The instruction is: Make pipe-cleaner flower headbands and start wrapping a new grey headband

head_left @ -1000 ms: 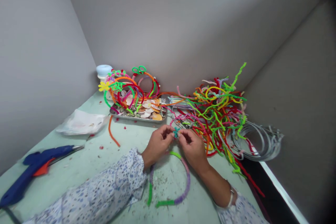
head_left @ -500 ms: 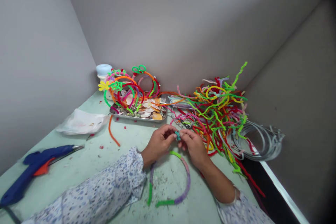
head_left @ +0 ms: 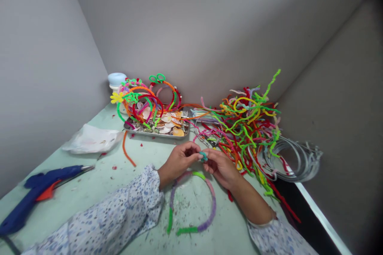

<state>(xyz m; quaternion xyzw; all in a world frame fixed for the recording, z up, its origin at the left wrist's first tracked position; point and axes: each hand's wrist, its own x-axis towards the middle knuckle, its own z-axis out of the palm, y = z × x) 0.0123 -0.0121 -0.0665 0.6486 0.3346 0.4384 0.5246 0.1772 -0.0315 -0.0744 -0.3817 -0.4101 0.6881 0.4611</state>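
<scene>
A small coiled teal pipe cleaner [head_left: 204, 156] sits between the fingertips of both hands, above the table. My left hand [head_left: 178, 163] pinches it from the left with thumb and forefinger. From the other side, my right hand [head_left: 220, 167] grips it, fingers curled and partly hiding it. Just below the hands lies a headband [head_left: 214, 203] wrapped in green, pink and purple pipe cleaner, its ends pointing toward me.
A blue glue gun [head_left: 44, 191] lies at left, near a white plastic bag [head_left: 92, 139]. Behind stands a metal tray [head_left: 155, 133] of shells with several finished headbands [head_left: 143, 99]. At right are piled pipe cleaners [head_left: 248, 123] and grey bare headbands [head_left: 299, 159].
Both hands have shifted their fingers slightly around the teal piece, and the wrists have spread a little apart. More of the headband's top shows below them. The view has moved slightly.
</scene>
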